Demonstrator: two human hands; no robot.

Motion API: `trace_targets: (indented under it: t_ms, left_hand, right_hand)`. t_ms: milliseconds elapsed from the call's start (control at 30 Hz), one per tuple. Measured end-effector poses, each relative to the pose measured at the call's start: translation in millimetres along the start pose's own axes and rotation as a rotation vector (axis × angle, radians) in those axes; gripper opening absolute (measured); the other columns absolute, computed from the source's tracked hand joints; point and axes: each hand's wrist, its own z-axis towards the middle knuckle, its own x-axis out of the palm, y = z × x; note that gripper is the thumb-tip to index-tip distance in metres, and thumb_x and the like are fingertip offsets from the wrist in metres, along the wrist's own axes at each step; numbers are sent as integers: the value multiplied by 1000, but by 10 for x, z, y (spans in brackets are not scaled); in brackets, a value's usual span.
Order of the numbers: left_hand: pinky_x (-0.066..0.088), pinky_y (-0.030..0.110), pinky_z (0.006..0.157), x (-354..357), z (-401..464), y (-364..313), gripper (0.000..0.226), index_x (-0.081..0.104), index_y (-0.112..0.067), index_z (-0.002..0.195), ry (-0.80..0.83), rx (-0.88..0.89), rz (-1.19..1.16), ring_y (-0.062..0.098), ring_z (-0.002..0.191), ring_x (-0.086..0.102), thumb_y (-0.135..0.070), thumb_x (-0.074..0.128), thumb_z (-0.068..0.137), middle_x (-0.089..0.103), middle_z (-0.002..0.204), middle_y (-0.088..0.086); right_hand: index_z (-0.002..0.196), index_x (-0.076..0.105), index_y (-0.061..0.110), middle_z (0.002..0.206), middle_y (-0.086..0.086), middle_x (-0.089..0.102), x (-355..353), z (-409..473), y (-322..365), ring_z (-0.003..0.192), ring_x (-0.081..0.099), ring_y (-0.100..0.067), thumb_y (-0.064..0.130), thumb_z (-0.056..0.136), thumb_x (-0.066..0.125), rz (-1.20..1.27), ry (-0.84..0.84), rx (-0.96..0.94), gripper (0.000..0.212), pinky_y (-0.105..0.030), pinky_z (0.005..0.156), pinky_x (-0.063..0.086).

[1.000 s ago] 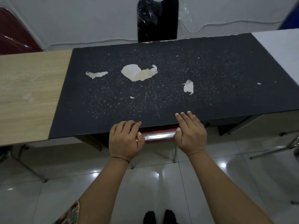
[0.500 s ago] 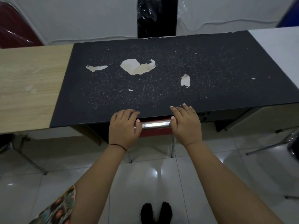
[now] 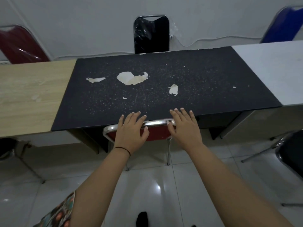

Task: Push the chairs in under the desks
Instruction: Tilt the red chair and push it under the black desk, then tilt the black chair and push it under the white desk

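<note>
Both my hands lie flat on the top rail of the red chair, fingers straight and spread, gripping nothing: left hand, right hand. The chair's back stands at the front edge of the black desk, its seat hidden beneath, so I judge it pushed in. My fingertips reach over the desk edge. If I shove further, the rail could pinch my fingers against the desk, or jolt the desk. Another chair at the right stands clear of its desk, not yet done.
</note>
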Motion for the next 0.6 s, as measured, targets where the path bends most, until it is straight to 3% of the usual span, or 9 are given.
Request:
trace_targets:
  t_ms: [233, 400, 600]
  left_hand:
    - [16, 47, 114, -79, 224, -1010, 51, 53, -23, 129, 19, 62, -15, 19, 132, 36, -44, 34, 86, 47, 139, 1]
    - [10, 44, 115, 10, 357, -1902, 47, 46, -26, 134, 65, 145, -25, 16, 136, 28, -42, 42, 90, 40, 143, -3]
    - [10, 46, 115, 98, 561, -3003, 47, 43, -27, 136, 120, 300, -50, 15, 137, 27, -44, 41, 92, 39, 143, -4]
  right_hand:
    - [147, 30, 20, 151, -1, 36, -511, -309, -747, 144, 21, -17, 40, 99, 37, 68, 40, 46, 53, -37, 119, 6]
    - [149, 24, 20, 152, -4, 33, -855, -641, -1522, 145, 18, -18, 40, 100, 37, 113, 137, 125, 55, -37, 119, 9]
    - [149, 24, 20, 151, -8, 36, -1230, -1109, -2438, 144, 21, -20, 40, 99, 40, 124, 105, 303, 56, -38, 118, 12]
